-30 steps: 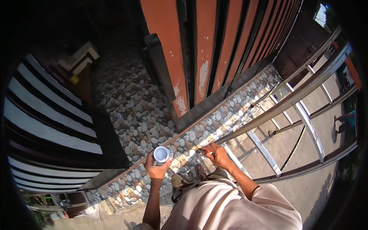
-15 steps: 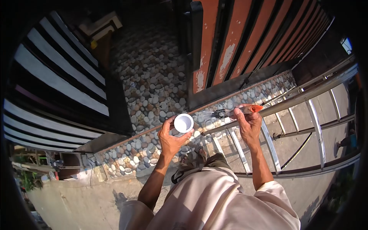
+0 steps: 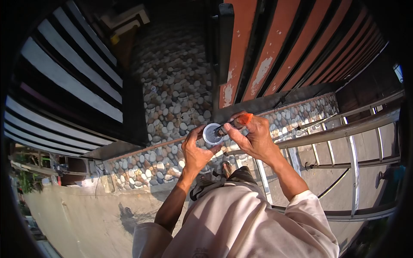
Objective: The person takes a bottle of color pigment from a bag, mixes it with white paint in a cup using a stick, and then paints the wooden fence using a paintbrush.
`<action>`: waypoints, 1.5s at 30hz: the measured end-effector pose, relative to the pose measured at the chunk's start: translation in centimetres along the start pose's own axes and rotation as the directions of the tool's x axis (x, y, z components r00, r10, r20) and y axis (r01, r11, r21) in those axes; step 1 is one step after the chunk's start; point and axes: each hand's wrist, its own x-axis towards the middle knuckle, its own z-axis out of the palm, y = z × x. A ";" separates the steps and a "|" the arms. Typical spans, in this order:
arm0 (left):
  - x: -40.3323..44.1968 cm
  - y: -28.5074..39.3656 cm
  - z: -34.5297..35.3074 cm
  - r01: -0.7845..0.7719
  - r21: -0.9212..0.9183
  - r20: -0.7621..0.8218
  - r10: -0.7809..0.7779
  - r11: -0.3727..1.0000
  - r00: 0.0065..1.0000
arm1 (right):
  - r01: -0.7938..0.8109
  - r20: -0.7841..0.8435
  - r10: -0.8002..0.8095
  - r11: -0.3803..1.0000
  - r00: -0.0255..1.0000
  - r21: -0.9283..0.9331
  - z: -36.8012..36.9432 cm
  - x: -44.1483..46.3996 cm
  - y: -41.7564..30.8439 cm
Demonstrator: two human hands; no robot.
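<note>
My left hand [image 3: 198, 152] is wrapped round a small white cup [image 3: 208, 140], held up in front of my body with its mouth facing me. Fingers and thumb curl along its sides. My right hand [image 3: 254, 136] pinches a paintbrush [image 3: 238, 123] with an orange handle end. The brush's dark ferrule reaches over the cup's rim and its bristles are down inside the cup. What the cup contains is hard to make out.
A metal ladder [image 3: 352, 167] lies slantwise at my right, close to my right forearm. Ahead stands an orange slatted gate [image 3: 284, 47] with peeling patches. To the left is a grey-and-black slatted gate panel [image 3: 64, 69]. Pebbled paving [image 3: 172, 99] runs between them.
My right hand has moved left and brought the paintbrush from beside the cup into it. My left hand with the cup has shifted slightly right.
</note>
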 end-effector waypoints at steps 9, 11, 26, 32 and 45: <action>1.3 -0.9 3.0 0.001 0.010 -0.062 0.000 1.000 0.998 | -0.038 0.104 0.039 0.999 0.994 -0.016 -0.6 1.4 3.3; 1.4 -1.1 3.2 0.044 -0.013 -0.042 -0.045 0.999 0.998 | -0.115 0.116 0.114 0.993 0.987 0.002 -0.6 1.6 3.1; 3.2 -2.9 1.0 0.017 -0.035 0.070 -0.015 0.999 0.997 | -0.424 -0.139 0.492 0.838 0.859 0.344 1.9 0.6 3.6; 5.2 -1.8 0.5 0.099 -0.158 0.094 -0.085 0.983 0.992 | -0.410 -0.153 0.796 0.454 0.586 0.791 1.1 -0.7 5.8; 7.6 -0.1 3.1 0.050 -0.301 0.075 -0.028 0.952 0.997 | -0.011 -0.288 0.679 0.401 0.675 0.916 -7.5 6.1 5.3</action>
